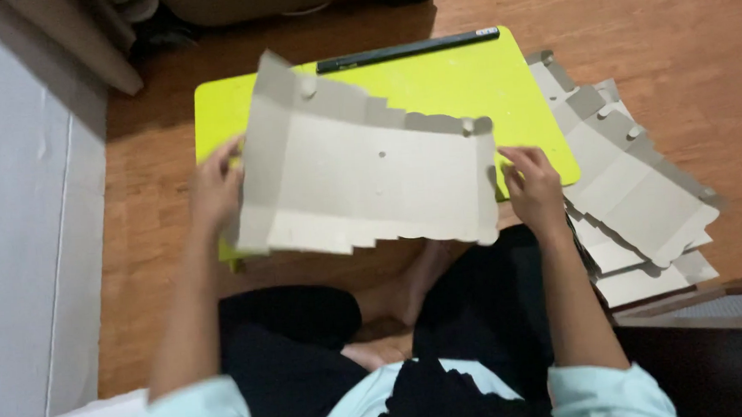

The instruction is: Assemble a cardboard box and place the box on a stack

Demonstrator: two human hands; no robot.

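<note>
Grey cardboard box blank [369, 179], scalloped edges, folded flaps.

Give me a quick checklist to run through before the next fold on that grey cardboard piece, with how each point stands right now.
1. Both hands on the piece: ok. The left hand holds the left edge of the grey cardboard blank, the right hand holds the right edge.
2. Side flaps raised: ok, both ends are bent upward.
3. Piece steady above the lime green table: cannot tell, the picture is blurred.
4. Table room: ok, only a black bar lies along the far edge.
5. More blanks within reach: ok, a stack of flat blanks lies on the wooden floor on the right.
</note>
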